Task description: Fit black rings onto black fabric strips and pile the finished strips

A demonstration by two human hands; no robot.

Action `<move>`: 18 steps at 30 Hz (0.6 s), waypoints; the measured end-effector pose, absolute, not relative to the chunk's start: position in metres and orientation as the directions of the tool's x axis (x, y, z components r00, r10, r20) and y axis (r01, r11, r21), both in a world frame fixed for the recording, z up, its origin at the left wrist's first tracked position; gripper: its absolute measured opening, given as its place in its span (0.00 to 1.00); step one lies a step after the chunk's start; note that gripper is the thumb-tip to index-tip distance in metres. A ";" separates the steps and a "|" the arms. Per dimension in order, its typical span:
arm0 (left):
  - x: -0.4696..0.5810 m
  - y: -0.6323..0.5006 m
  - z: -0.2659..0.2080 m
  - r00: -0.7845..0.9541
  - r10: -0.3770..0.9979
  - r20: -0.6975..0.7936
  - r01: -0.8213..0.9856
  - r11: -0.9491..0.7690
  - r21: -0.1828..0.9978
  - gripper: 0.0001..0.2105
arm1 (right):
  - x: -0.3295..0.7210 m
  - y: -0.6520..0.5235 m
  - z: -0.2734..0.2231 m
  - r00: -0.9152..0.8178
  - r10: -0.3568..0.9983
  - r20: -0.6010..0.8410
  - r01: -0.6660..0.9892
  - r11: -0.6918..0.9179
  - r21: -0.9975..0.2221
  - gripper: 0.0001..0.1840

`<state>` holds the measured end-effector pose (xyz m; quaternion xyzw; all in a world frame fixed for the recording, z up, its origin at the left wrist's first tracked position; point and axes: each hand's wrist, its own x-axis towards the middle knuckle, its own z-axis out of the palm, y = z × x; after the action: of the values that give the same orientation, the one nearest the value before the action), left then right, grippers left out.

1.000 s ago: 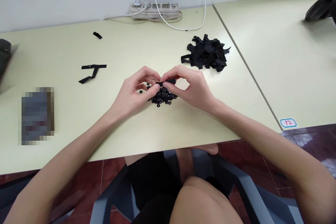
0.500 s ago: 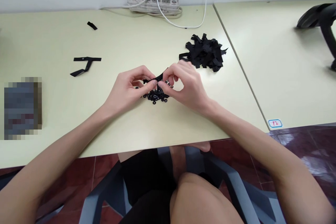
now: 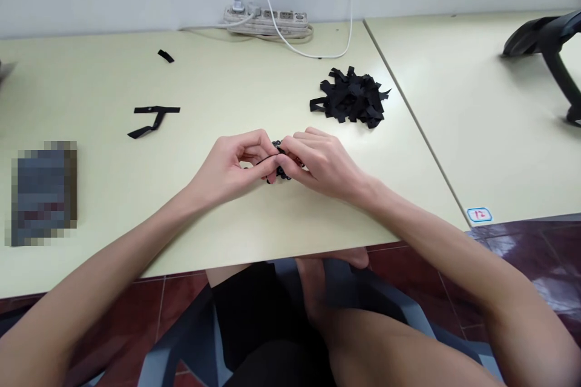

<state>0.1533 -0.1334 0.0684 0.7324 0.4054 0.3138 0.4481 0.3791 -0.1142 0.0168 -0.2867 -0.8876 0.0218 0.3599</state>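
Note:
My left hand (image 3: 240,160) and my right hand (image 3: 320,160) meet fingertip to fingertip above the pale table. Both pinch a short black fabric strip (image 3: 267,161), which is mostly covered by the fingers. Under them lies a small pile of round black snap buttons (image 3: 282,173), partly hidden by the hands. Whether a button is also between the fingers cannot be made out. Beyond my right hand is a heap of cut black fabric strips (image 3: 354,97).
To the left lie joined black strips (image 3: 157,115) and one small black piece (image 3: 166,56). A blurred-out box (image 3: 43,193) sits at the left. By the wall are a power strip (image 3: 267,23) and white cable (image 3: 349,30). A black stand (image 3: 554,54) is at far right.
My hands have come closer together, and the right fingers have folded down over the strip. Less of the strip and of the button pile shows now. The view has shifted slightly.

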 end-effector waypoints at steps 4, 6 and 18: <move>0.155 -0.135 0.067 0.501 0.861 0.084 0.312 -0.270 0.911 0.16 | 0.382 -0.114 0.016 -0.609 0.518 0.601 0.468 0.846 -0.254 0.23; 0.154 -0.135 0.065 0.515 0.854 0.072 0.293 -0.255 0.921 0.15 | 0.383 -0.114 0.015 -0.624 0.498 0.602 0.447 0.860 -0.248 0.24; 0.152 -0.129 0.058 0.599 0.800 0.049 0.100 -0.136 0.986 0.14 | 0.378 -0.117 0.013 -0.557 0.450 0.699 0.352 0.889 -0.292 0.22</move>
<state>0.1521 -0.1294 0.0577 0.6885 0.3268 0.3065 0.5703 0.3783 -0.1166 0.0127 -0.2277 -0.8802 0.0592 0.4121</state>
